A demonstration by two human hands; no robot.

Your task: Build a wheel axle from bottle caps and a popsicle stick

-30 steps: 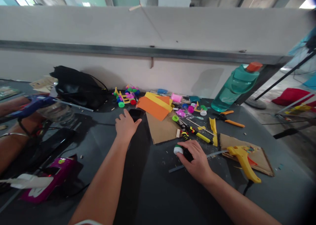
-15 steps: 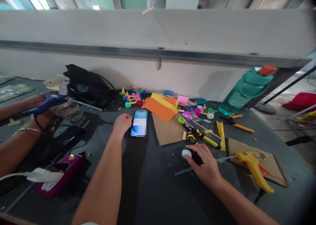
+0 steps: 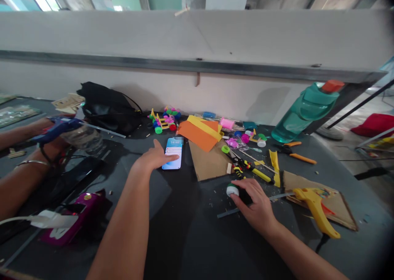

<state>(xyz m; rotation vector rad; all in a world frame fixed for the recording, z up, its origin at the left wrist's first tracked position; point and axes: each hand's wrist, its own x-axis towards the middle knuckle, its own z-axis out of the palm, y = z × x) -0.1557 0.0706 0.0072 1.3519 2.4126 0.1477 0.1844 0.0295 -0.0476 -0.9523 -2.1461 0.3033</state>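
A phone (image 3: 172,162) with its screen lit lies on the dark table (image 3: 184,231). Over its left edge is my left hand (image 3: 154,156), with the thumb and a finger spread and one finger reaching across the screen; nothing is held in it. My right hand (image 3: 254,202) pinches a small white and green cap (image 3: 232,190) between thumb and fingers, low over the table. A grey glue stick (image 3: 227,213) lies beside that hand. Behind the cap is brown cardboard (image 3: 206,167) under orange and yellow sheets (image 3: 200,133).
Right of my right hand are a yellow glue gun (image 3: 317,210), pliers (image 3: 300,158) and a teal bottle (image 3: 304,112). At the left, another person's hands hold a blue glue gun (image 3: 57,130) near a purple power strip (image 3: 80,218) and a black bag (image 3: 106,108).
My left hand has opened from a closed shape, its fingers now spread, with one over the phone screen. My right hand stays where it was with the cap.
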